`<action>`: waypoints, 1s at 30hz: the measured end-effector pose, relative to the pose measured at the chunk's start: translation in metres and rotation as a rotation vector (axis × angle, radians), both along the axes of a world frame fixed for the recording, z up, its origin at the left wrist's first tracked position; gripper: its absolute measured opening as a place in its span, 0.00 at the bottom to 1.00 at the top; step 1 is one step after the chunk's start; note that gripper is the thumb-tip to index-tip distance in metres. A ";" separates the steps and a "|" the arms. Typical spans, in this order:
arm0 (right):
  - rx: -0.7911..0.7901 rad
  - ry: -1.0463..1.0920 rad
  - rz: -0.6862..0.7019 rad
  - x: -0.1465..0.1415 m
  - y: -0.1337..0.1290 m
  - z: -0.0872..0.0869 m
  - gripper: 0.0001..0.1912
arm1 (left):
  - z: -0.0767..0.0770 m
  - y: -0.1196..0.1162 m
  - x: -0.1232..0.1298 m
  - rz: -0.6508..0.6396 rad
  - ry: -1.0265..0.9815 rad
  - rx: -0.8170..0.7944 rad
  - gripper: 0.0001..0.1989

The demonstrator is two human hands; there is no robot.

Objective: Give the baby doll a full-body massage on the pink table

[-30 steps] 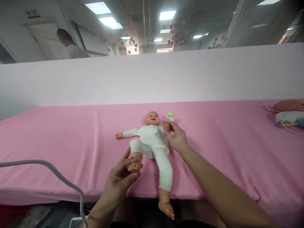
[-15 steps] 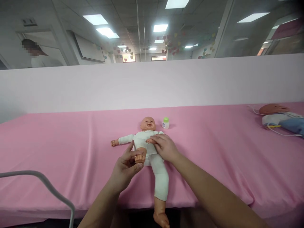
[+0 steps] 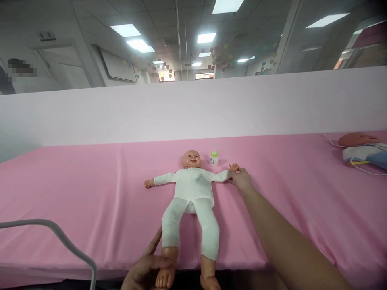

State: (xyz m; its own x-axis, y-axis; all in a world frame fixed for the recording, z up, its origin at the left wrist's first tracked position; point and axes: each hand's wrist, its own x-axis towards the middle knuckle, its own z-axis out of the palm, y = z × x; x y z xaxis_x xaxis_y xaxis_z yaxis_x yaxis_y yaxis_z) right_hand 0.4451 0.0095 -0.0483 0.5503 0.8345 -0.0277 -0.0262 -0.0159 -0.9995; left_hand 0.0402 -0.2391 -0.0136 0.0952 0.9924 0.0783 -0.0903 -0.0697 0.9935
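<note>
A baby doll in white clothes lies on its back on the pink sheet, arms spread and both legs stretched toward me. My left hand is at the doll's foot on the left side, its thumb across the ankle and a finger along the lower leg. My right hand grips the doll's wrist on the right side, with the small doll hand showing above my fingers. Just beyond the doll's shoulder stands a small bottle with a green cap.
Another doll with tubes lies at the far right. A grey curved tube crosses the lower left. Behind the sheet runs a white partition under glass. A person shows at the far left.
The doll's bent leg has come down straight with my left hand. Its arm has gone from the chest out to the right with my right hand. The person has shifted left.
</note>
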 end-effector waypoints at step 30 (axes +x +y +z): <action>0.606 -1.088 0.391 -0.105 -0.058 0.041 0.19 | 0.060 0.076 0.043 -0.178 0.148 0.189 0.14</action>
